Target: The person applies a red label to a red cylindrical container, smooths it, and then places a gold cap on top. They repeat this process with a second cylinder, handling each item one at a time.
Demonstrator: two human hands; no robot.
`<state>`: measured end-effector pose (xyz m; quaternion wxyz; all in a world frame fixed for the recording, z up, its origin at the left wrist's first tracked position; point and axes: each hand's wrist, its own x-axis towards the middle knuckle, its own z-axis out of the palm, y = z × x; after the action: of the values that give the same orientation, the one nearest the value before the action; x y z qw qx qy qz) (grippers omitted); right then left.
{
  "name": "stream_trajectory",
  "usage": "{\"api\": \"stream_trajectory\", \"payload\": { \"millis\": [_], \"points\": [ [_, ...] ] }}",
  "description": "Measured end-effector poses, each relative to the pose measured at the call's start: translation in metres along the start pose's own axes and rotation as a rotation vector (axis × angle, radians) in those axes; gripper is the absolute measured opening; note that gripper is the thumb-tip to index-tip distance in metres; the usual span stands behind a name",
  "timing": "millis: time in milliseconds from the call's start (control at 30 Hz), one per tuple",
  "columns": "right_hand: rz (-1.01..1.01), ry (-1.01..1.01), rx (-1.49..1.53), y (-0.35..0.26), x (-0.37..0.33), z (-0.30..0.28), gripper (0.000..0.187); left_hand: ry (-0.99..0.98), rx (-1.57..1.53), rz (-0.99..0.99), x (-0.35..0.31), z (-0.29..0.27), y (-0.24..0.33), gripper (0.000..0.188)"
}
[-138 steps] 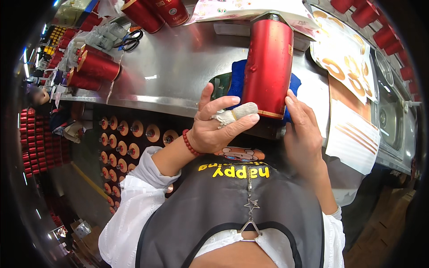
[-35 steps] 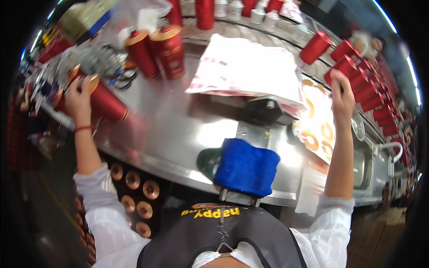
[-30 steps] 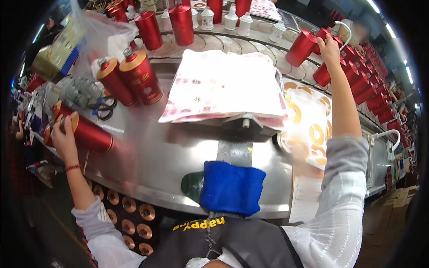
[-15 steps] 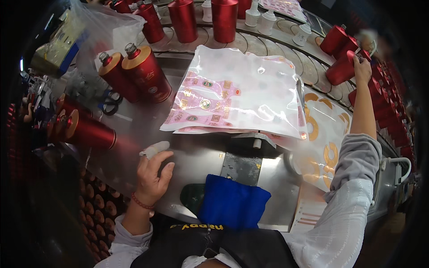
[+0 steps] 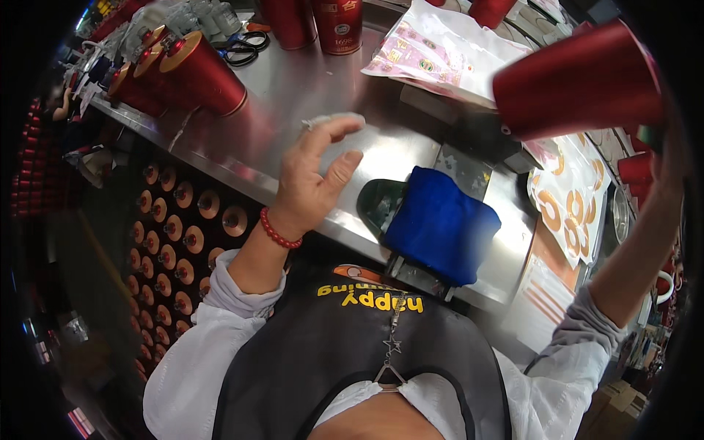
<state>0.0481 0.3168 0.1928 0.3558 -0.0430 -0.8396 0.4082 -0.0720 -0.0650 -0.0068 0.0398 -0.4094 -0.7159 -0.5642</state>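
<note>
A red bottle (image 5: 579,81), tilted on its side, is up in the air at the right, its broad base toward the left. My right hand (image 5: 669,158), smeared by motion at the picture's dark rim, grips its neck end. Over the steel table hovers my left hand (image 5: 315,172), empty, thumb and fingers apart, a white cover on one finger. Just right of this hand, a blue cloth (image 5: 444,224) drapes over a small stand at the table's near edge. Pink and white printed plastic sheets (image 5: 447,51) lie in a stack beyond, partly hidden by the bottle.
Sheets of gold ring stickers (image 5: 576,198) lie at the right. Several red bottles (image 5: 202,73) stand at the table's left edge, near black scissors (image 5: 246,48). More red bottles (image 5: 339,26) stand farther back. Below left, rows of gold-topped bottles (image 5: 183,242) fill the floor area.
My right hand has lifted a red bottle from the right-hand group and brought it nearer. My view has shifted toward my body; my left hand appears farther up and right, still open.
</note>
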Motion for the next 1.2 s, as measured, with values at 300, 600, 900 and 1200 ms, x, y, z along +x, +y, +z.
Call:
{"api": "stream_trajectory", "payload": {
  "millis": [300, 600, 900, 1200],
  "points": [
    [-0.382, -0.236, -0.003, -0.065, -0.09, 0.222, 0.026, 0.286, 0.371, 0.465, 0.024, -0.011, 0.03, 0.108],
    [-0.285, -0.95, -0.688, -0.023, -0.179, 0.23, 0.048, 0.355, -0.095, 0.284, -0.006, -0.045, -0.026, 0.082],
    [-0.166, -0.568, -0.724, 0.037, -0.144, 0.229, 0.02, 0.283, -0.181, 0.163, -0.011, -0.026, -0.014, 0.091],
    [0.227, -0.149, -0.579, 0.054, -0.205, -0.018, 0.026, 0.009, -0.294, 0.026, -0.017, 0.005, 0.008, 0.122]
  ]
}}
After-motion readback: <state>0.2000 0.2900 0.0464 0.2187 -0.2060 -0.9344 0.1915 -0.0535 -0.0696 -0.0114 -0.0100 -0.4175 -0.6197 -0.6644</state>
